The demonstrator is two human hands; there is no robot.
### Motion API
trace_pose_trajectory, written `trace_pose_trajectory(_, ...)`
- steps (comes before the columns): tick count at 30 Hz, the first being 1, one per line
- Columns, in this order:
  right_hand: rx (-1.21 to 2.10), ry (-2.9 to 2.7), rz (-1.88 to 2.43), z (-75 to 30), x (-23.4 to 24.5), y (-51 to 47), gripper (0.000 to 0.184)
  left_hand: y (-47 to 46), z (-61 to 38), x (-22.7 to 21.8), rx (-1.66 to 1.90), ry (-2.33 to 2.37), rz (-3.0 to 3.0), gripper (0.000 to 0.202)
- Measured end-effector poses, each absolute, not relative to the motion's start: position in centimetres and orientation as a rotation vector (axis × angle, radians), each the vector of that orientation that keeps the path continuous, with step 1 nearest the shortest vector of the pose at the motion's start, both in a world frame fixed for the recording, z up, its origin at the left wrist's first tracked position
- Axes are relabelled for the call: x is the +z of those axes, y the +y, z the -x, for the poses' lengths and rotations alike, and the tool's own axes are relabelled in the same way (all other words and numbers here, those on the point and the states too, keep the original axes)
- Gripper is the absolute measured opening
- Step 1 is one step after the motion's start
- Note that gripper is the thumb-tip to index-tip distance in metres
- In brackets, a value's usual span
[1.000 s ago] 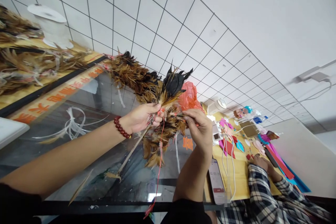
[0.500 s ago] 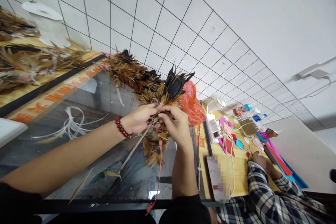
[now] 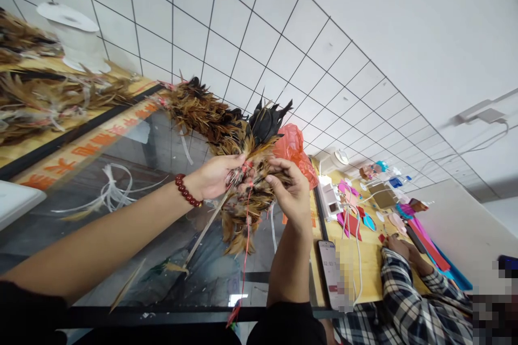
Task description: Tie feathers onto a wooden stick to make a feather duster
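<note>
The left hand [image 3: 214,175] is clamped on the tied stems of a feather garland [image 3: 204,113], thumb uppermost. The right hand [image 3: 293,186] sits just beside it, thumb and fingers curled at the garland's brown feathers; from where I stand, I cannot tell whether they pinch anything. Black feathers [image 3: 267,124] project above the grip, brown feathers hang below it, and the garland's body extends toward the far left corner of the glass tabletop [image 3: 202,285]. A thin stick [image 3: 206,226] slants down from the left hand. A red thread [image 3: 245,242] drops from the bound stems across the dark front edge [image 3: 182,315]. Open glass lies below the hands; white strips [image 3: 115,188] occupy the area left of them, and a red plastic bag [image 3: 297,153] limits room beyond the right hand. Along the left border, a label strip [image 3: 101,143] carries orange characters, too skewed for me to read surely. Right of the glass, a phone [image 3: 329,275] displays digits beginning 02:03, the remainder blurred. Farther right rest a co-worker's hands [image 3: 399,248].
</note>
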State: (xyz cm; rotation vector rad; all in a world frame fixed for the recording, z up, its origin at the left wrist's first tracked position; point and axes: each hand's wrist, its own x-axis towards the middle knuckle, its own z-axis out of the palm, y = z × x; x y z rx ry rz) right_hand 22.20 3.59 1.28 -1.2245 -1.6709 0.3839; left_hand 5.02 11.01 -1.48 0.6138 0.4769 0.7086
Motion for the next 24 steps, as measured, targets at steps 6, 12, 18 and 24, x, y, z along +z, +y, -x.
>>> trace_pose_trajectory(6,0.366,-1.666,1.204,-21.9,1.0,3.9,0.025,10.5,-5.1,-1.5,0.687,0.408,-0.643,0.010)
trace_pose_trajectory(12,0.182,-1.757,1.302,-20.9,1.0,4.3,0.027,9.7,-5.4,-1.3,0.667,0.351,-0.695,0.017)
trace_pose_trajectory(18,0.240,-1.725,1.306,-20.8,0.9,4.2,0.027,10.1,-5.1,-1.9,0.601,0.341,-0.911,0.021)
trace_pose_trajectory(24,0.089,-1.427,1.344,-21.5,0.1,5.0,0.042,10.3,-4.9,-1.4,0.626,0.267,-0.879,0.023)
